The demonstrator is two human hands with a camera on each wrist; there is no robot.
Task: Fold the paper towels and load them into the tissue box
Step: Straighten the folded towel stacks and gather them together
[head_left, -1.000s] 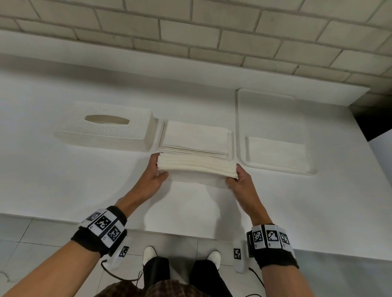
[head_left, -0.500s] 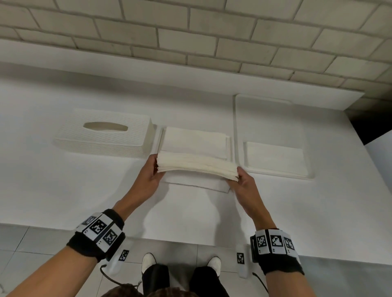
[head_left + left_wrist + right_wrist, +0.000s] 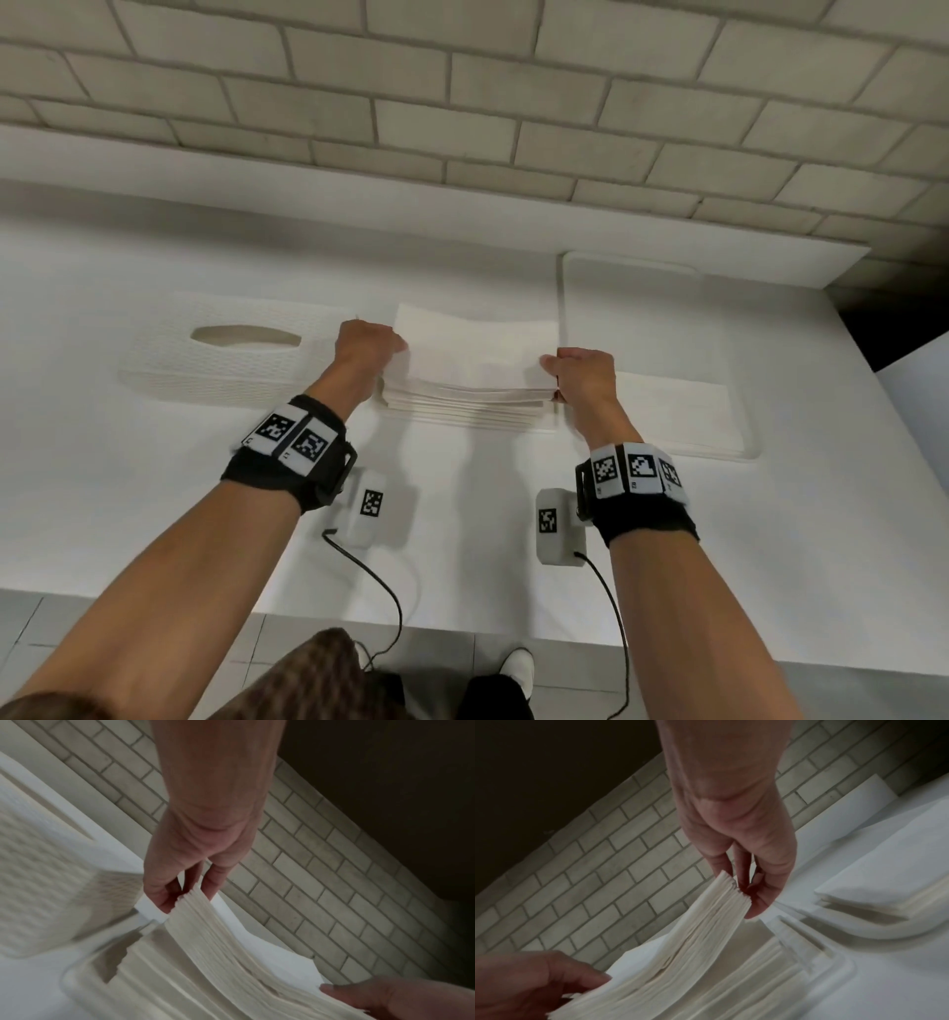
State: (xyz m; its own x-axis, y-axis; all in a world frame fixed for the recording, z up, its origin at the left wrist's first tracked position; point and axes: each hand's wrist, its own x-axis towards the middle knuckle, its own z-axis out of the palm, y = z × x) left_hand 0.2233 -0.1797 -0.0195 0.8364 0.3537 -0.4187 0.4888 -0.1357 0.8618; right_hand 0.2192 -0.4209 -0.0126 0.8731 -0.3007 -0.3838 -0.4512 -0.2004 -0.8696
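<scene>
Right now both hands hold a thick stack of folded paper towels (image 3: 475, 354) by its two short ends, just above a lower pile of towels (image 3: 464, 413) that lies in a shallow white base tray (image 3: 816, 949) on the white counter (image 3: 154, 488). The left hand (image 3: 365, 345) pinches the left end, thumb on the near side and fingers on the far side, as the left wrist view shows (image 3: 190, 866). The right hand (image 3: 583, 377) clamps the right end in the same way, thumb under the near edge and fingers curled behind it in the right wrist view (image 3: 746, 850). The held stack sags a little in the middle between the two grips.

Just left of the towels lies the white woven-pattern tissue box cover (image 3: 226, 360), its oval slot facing up, with the left hand close beside its right end. To the right sits a larger white tray (image 3: 652, 308) with another flat pile of unfolded paper towels (image 3: 678, 411) at its near side, apart from the right hand. Behind the counter runs a pale brick wall (image 3: 462, 87). Each wrist carries a black band with printed square markers (image 3: 292, 437), and a small white camera unit hangs under each wrist with a black cable (image 3: 380, 580) trailing down.
</scene>
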